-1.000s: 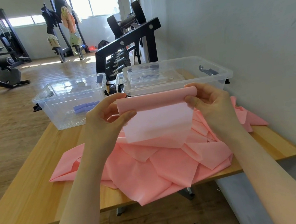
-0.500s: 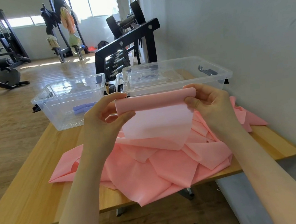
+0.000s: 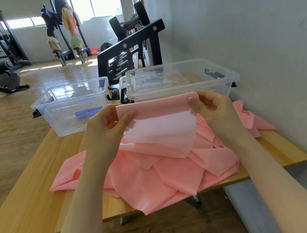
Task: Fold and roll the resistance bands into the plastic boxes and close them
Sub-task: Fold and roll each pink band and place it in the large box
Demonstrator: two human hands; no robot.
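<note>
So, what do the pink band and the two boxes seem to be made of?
The thin pink resistance band looks like matte latex or rubber sheet: light passes through it and it drapes softly. The two clear rectangular boxes look like glossy rigid plastic: see-through, with reflections.

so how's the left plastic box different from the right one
The left plastic box holds purple rolled bands; the right plastic box shows only clear lids lying inside it. The left plastic box looks smaller and sits by the table's left edge, while the right plastic box sits nearer the wall. Both are clear, open and black-latched.
</note>
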